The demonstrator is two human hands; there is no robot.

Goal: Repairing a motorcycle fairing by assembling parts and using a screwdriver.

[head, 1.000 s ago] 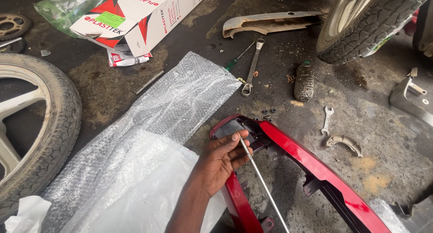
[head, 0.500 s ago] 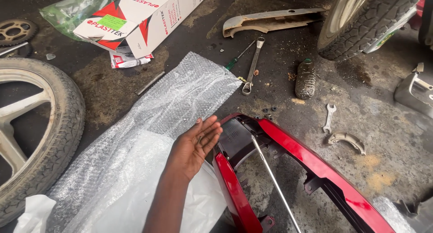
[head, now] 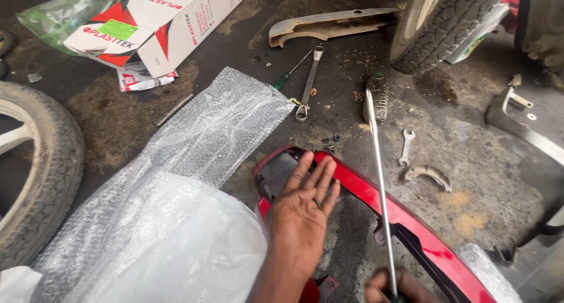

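My left hand hovers flat, fingers spread and empty, over the near end of a red motorcycle body panel lying on the oily floor. At the bottom edge my right hand, only partly in view, grips the near end of a long thin metal rod. The rod runs away from me across the red panel, its far tip close to a coiled spring.
Bubble wrap and a white plastic sheet lie left of the panel. A wheel lies at left, a tyre stands top right. A cardboard box, grey guard, spanners, screwdriver and brake shoe are scattered around.
My left hand let go of the rod and opened flat over the panel. The rod now sits in my right hand and points farther away across the panel.
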